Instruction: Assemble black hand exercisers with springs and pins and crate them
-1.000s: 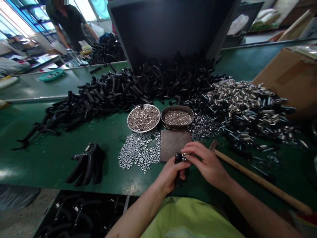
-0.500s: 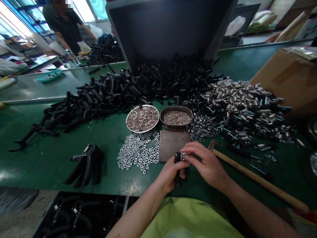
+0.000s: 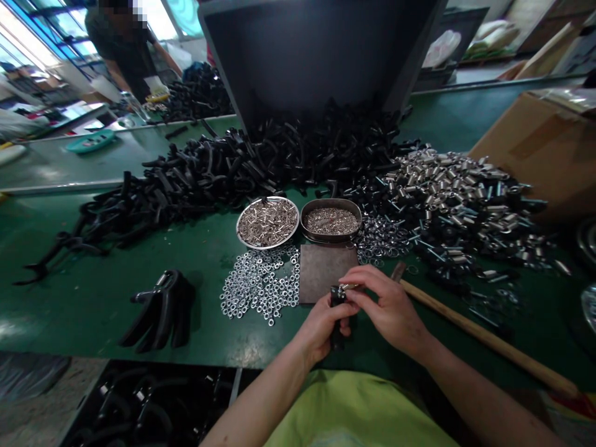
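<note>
My left hand [image 3: 323, 326] is closed around a black plastic handle [image 3: 337, 335], held upright just in front of the steel plate [image 3: 326, 267]. At the top of that handle, my right hand [image 3: 379, 304] pinches a small shiny metal part [image 3: 343, 289]; its exact kind is partly hidden by my fingertips. Left of the plate lie many loose metal nuts [image 3: 261, 288]. Behind it stand a round dish [image 3: 239, 233] of small metal pins and an oval tin [image 3: 305, 225] of tiny metal pieces. A hammer [image 3: 484, 335] with a wooden shaft lies beside my right forearm.
Black handles [image 3: 200, 174] are heaped across the back before a big grey bin [image 3: 321, 56]. Metal sleeves and screws [image 3: 447, 186] pile up at right, near a cardboard box [image 3: 544, 149]. A few assembled handles [image 3: 165, 310] stand at left. Another person [image 3: 125, 56] is at the far left.
Both hands stay almost in place. The black handle in my left hand has tilted slightly, while my right fingers remain at the metal part on its top.
</note>
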`<state>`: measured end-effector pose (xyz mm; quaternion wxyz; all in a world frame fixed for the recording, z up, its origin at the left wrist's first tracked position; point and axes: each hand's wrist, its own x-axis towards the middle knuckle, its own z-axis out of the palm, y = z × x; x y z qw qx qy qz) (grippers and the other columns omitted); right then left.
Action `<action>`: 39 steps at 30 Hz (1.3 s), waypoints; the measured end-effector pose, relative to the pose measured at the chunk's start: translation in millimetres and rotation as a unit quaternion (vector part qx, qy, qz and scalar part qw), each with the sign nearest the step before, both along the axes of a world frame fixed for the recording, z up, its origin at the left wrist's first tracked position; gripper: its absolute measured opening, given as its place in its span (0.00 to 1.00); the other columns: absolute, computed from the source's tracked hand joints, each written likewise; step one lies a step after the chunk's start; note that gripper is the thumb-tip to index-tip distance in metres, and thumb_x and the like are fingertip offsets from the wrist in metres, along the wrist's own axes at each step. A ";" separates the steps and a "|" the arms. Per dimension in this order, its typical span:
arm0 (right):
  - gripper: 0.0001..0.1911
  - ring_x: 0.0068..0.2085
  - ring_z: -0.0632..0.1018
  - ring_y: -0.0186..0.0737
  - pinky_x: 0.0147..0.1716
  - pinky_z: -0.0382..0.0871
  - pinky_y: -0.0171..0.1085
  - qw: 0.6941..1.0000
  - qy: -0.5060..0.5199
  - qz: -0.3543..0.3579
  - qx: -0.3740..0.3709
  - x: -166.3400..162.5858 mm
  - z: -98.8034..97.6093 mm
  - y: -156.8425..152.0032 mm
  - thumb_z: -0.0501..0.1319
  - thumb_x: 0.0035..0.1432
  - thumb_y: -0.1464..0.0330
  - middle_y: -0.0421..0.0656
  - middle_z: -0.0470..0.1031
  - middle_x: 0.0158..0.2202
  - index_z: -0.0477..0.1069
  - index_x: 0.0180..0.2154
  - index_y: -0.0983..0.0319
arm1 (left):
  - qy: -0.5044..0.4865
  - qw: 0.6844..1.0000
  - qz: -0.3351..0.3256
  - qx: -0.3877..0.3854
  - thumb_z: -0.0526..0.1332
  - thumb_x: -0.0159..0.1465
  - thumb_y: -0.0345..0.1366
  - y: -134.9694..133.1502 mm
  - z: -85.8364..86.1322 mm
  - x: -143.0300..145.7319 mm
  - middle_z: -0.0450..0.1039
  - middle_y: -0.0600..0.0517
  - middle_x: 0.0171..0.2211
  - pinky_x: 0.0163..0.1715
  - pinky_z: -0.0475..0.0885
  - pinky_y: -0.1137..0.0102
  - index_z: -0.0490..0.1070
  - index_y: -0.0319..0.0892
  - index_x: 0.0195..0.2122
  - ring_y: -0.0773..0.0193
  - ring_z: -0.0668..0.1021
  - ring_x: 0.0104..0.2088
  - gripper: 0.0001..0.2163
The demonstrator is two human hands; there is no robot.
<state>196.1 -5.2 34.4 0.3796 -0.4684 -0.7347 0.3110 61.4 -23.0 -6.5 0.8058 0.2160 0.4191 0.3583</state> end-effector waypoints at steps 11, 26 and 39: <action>0.13 0.43 0.77 0.39 0.41 0.72 0.37 0.997 -0.072 0.024 0.021 1.2 -1.8 -1.1 0.52 0.59 0.77 0.45 0.74 0.42 0.72 0.39 0.59 | 0.114 0.991 0.048 0.048 0.66 0.52 0.44 -2.2 -8.5 -0.4 0.56 0.61 0.19 0.18 0.55 0.78 0.63 0.41 0.33 0.74 0.60 0.19 0.16; 0.10 0.37 0.75 0.38 0.38 0.70 0.38 0.991 -0.126 0.012 -0.052 65.6 -11.4 20.1 0.56 0.58 0.71 0.43 0.73 0.39 0.73 0.40 0.59 | 0.139 0.981 -0.070 0.117 0.63 0.54 0.52 -15.4 15.9 -15.4 0.60 0.58 0.21 0.18 0.54 0.76 0.65 0.42 0.34 0.72 0.60 0.19 0.18; 0.08 0.37 0.74 0.40 0.37 0.69 0.42 0.988 -0.045 -0.113 -0.096 86.0 -31.3 20.4 0.51 0.62 0.64 0.44 0.73 0.35 0.65 0.36 0.60 | 0.082 0.995 0.032 0.036 0.60 0.56 0.56 -0.5 4.7 -11.8 0.61 0.56 0.24 0.17 0.58 0.78 0.67 0.38 0.35 0.73 0.63 0.21 0.22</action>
